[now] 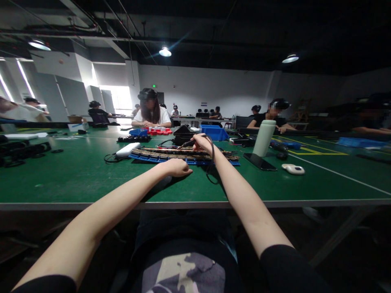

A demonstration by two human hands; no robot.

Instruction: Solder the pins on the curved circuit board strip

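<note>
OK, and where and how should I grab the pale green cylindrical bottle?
Probably the upper half of the bottle, from your near side: it stands as a straight-sided cylinder, easy to encircle, and the black phone lies close at its foot.

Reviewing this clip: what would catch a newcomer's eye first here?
Probably the long blue strip assembly across the middle of the green table, with the right hand over it holding a dark, pen-like tool on a cable and the left hand resting at its near edge. Next, the pale green bottle to the right, beside a dark phone, and the bright red parts farther back, in front of a person in white.
</note>
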